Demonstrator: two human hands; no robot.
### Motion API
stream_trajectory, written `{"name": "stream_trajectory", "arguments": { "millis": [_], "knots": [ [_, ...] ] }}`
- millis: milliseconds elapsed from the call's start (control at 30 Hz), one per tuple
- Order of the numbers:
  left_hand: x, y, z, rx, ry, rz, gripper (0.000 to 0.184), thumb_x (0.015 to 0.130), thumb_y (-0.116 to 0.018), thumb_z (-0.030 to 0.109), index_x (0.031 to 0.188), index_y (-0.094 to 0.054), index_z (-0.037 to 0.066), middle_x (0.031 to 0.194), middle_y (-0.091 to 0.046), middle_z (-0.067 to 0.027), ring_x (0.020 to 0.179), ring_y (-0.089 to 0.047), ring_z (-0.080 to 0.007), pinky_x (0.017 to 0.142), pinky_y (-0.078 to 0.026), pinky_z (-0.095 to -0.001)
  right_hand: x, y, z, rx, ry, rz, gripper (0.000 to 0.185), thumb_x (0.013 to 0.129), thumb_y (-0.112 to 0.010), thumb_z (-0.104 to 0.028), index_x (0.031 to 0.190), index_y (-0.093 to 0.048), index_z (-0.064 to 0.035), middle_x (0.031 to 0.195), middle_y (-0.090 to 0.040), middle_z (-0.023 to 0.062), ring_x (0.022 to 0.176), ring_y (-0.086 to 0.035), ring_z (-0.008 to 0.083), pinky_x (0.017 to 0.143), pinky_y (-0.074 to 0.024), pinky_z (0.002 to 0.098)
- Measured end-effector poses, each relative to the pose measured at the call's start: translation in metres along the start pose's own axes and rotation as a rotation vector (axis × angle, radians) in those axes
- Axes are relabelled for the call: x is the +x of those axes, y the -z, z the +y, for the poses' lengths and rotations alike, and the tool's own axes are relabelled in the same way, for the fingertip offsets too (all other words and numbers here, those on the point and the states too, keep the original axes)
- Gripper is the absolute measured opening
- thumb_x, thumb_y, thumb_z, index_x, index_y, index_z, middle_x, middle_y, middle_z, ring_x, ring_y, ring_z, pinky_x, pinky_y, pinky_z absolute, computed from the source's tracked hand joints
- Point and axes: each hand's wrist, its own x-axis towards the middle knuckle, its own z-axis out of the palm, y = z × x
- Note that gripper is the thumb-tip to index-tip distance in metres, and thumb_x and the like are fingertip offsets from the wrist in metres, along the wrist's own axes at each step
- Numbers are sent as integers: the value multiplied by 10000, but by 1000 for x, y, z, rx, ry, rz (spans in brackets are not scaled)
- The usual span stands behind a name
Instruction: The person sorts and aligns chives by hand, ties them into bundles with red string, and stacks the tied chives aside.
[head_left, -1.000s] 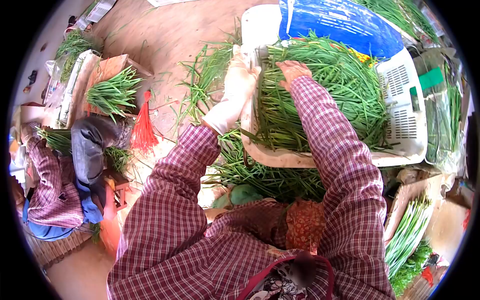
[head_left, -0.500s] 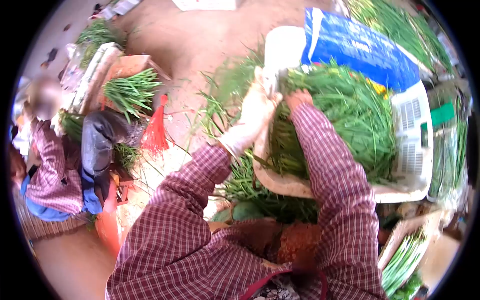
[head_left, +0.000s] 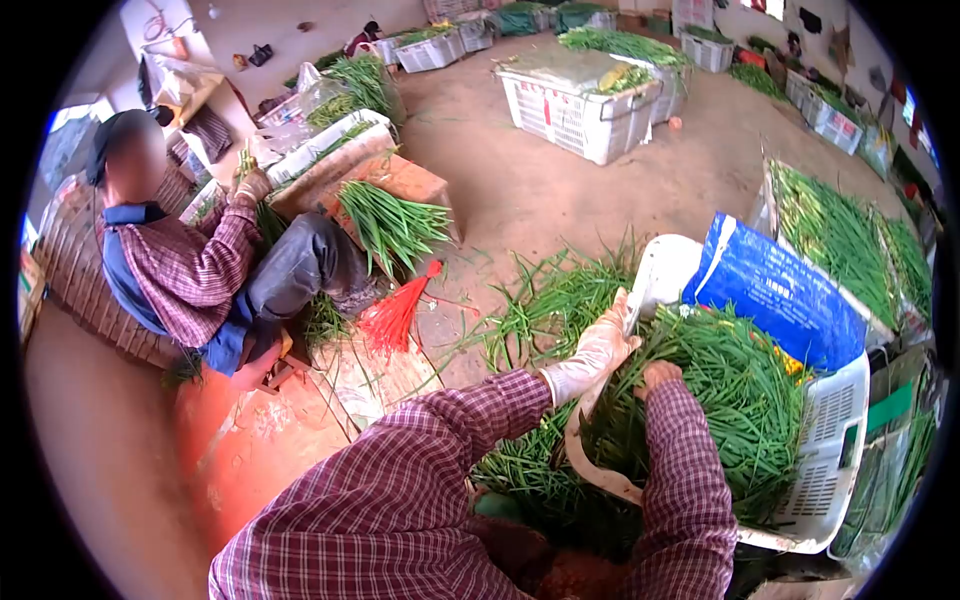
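My left hand, in a pale glove, rests at the left rim of a white plastic basket; its fingers are close together, and whether they grip the rim is hard to make out. Inside the basket lies a big heap of long green stalks. My right hand, bare, is closed at the heap's upper left, and what it holds among the stalks is hidden. A blue printed sack drapes over the basket's far side. More loose greens lie on the floor left of the basket.
At the left sits a co-worker with greens in gloved hands, beside a wooden stand bearing a green bundle. Red strings lie near it. White crates stand farther back, and more stalks lie at the right.
The view has swung up and left, showing more of the room and the co-worker. My right hand, spread on the heap a second ago, is now closed. My left hand stays at the basket's rim.
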Motion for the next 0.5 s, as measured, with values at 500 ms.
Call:
{"name": "stream_trajectory", "arguments": {
  "millis": [500],
  "knots": [
    [-2, -1, -4, -492, -113, 52, 661, 914, -558, 305, 1440, -209, 112, 1340, -434, -110, 1114, -446, -200, 897, -467, -374, -8, 0, -4, 97, -143, 178, 640, 683, -759, -383, 1230, -538, -136, 1215, -557, 117, 1108, -542, 262, 933, -466, 346]
  ]
}}
